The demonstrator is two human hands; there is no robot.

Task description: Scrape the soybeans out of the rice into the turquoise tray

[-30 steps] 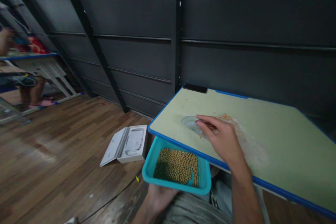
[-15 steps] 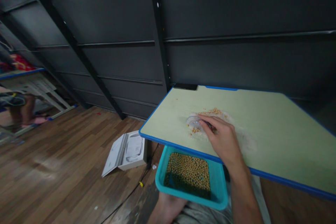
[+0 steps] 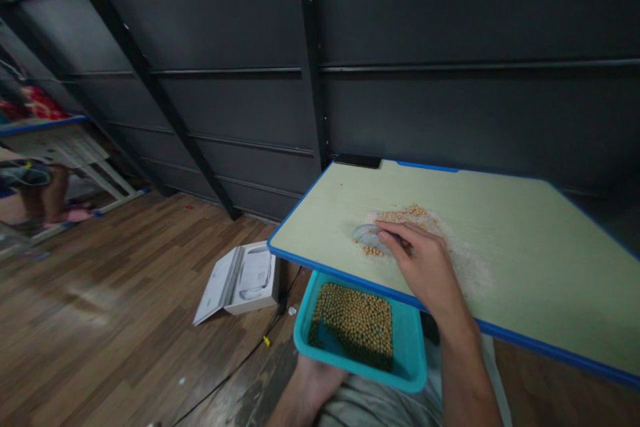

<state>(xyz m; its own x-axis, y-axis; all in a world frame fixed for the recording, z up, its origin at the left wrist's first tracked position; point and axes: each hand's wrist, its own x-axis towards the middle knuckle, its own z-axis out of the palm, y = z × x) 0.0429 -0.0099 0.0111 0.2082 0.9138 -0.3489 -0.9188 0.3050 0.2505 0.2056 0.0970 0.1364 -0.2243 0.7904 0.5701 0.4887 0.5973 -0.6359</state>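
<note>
In my right hand (image 3: 423,250) a clear, round-edged plastic piece (image 3: 367,235), perhaps a lid, is pinched between thumb and fingers. It rests low over the tabletop among scattered soybeans (image 3: 413,213) and pale powder. A few soybeans lie along its near side. Below the table's front edge, my left hand (image 3: 323,377) holds a turquoise plastic basin (image 3: 410,353) from underneath; its fingers are mostly hidden. Many soybeans (image 3: 357,313) fill the bottom of the basin, with a darker patch along the near side.
The pale green table (image 3: 525,247) has a blue rim, and a black flat object (image 3: 357,161) lies at its far left corner. An opened white box (image 3: 255,280) and a black cable (image 3: 235,367) are on the wooden floor. Another person's legs (image 3: 53,193) show at far left.
The basin has shifted slightly left and up in view with my left hand. The plastic piece has moved slightly at the beans, still in my right hand. The view has turned a little.
</note>
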